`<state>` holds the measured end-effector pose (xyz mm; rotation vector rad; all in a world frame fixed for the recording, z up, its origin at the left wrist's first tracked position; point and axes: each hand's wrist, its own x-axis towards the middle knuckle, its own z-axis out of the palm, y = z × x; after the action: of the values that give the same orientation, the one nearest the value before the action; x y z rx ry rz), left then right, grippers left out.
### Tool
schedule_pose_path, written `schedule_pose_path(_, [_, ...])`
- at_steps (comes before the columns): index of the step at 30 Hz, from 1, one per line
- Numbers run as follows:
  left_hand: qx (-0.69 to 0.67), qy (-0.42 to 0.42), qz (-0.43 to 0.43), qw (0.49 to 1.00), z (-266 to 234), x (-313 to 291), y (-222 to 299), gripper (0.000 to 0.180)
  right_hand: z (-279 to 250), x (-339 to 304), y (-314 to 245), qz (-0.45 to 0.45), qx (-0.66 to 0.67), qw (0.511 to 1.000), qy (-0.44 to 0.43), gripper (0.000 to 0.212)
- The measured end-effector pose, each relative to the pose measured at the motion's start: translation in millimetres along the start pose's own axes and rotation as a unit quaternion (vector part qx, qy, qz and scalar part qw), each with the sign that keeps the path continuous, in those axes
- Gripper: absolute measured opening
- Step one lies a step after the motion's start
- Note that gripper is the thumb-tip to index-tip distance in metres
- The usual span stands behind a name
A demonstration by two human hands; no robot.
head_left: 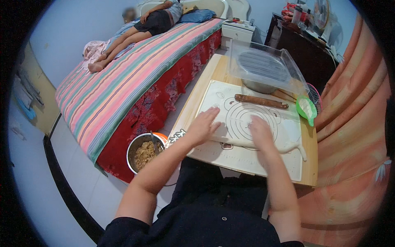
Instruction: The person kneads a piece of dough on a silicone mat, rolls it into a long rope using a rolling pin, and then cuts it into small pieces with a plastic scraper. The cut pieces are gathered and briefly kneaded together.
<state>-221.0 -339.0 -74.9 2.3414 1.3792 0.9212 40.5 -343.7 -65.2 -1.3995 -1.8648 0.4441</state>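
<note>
A long white rope of dough [289,146] lies across the near part of a white baking mat [210,92], its right end bent toward me. My left hand [203,126] is raised near the mat's left side, fingers stretched and apart, holding nothing. Over the middle of the rope is my right hand [261,131], slightly blurred, with its fingers extended and nothing visible in it. Part of the dough is hidden behind my right hand and wrist; I cannot tell whether they touch. Beyond both hands a brown rolling pin [261,101] rests on the mat.
A clear plastic bin [294,72] stands at the table's far end by a metal bowl [259,87]. A green scoop [306,108] of white powder sits at the right edge. Left of the table is a pot [131,153] of brownish filling. A person [158,20] lies on the striped bed [135,78].
</note>
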Motion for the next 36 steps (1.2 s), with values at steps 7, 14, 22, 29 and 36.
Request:
schedule_pose_path(7, [0.178, -0.110, 0.037, 0.977, 6, -95, 19, 0.067, 52, -66, -54, -0.090, -0.270, 0.944, -0.165, 0.049])
schedule_pose_path(14, [0.190, -0.101, -0.022, 0.976, 26, -26, -5, 0.059, 60, -20, -34, -0.020, -0.271, 0.945, -0.180, 0.054])
schedule_pose_path(22, [0.139, -0.173, 0.046, 0.974, -1, -80, -3, 0.067, 36, -68, -59, -0.055, -0.272, 0.929, -0.246, 0.058])
schedule_pose_path(29, [0.185, -0.138, 0.029, 0.973, 4, -41, -7, 0.059, 51, -28, -37, -0.036, -0.279, 0.942, -0.184, 0.057])
schedule_pose_path(36, [0.185, -0.155, 0.005, 0.970, 14, -15, -17, 0.057, 53, -20, -34, 0.001, -0.313, 0.923, -0.222, 0.058])
